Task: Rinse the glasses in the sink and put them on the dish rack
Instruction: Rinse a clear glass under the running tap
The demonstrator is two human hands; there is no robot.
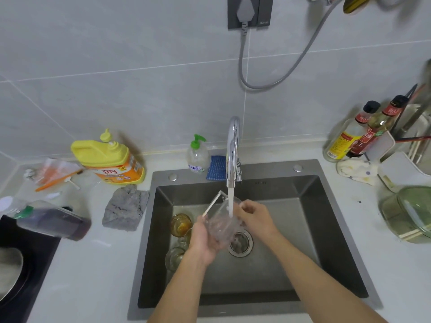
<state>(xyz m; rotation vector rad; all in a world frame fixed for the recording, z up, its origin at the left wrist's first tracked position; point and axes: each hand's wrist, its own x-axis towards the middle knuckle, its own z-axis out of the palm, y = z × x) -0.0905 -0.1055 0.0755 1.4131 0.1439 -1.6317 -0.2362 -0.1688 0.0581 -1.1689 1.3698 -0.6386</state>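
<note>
Two hands (229,226), clear square glass (221,220) — streaming faucet (233,150)

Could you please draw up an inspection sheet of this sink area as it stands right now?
Surface: pale countertop, wet dark sink.
Job's things: clear glass under the running faucet; amber glass and more glasses wait at the sink's left.
Clutter: yellow detergent jug, soap pump, blue sponge, grey cloth, sauce bottles.
Hands: left hand holds the glass; right hand at its rim.
Cables: grey cord from wall socket.
Surroundings: tiled wall.
</note>
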